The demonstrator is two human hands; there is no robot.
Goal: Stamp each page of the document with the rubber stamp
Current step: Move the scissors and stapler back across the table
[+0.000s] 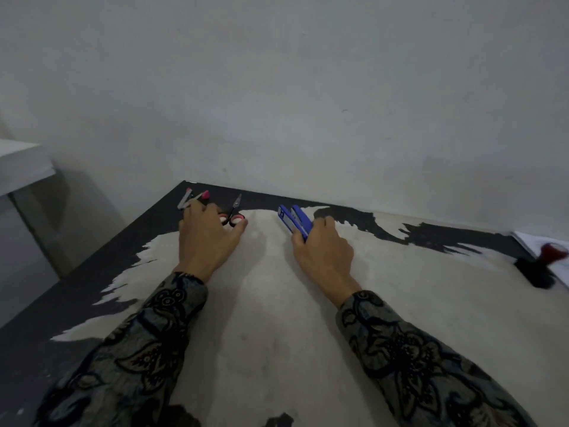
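Note:
A rubber stamp (552,251) with a dark red handle stands on a black ink pad (535,272) at the far right edge of the table. White document pages (528,241) lie just behind it, cut off by the frame. My right hand (323,251) grips a blue stapler (292,220) at the table's middle back. My left hand (206,238) rests over small scissors (233,212) with red handles, fingers spread.
The table (277,318) is worn, pale in the middle and black at its edges, set against a grey wall. A pink and grey stapler (192,197) lies at the back left corner. A white ledge (21,164) stands off to the left.

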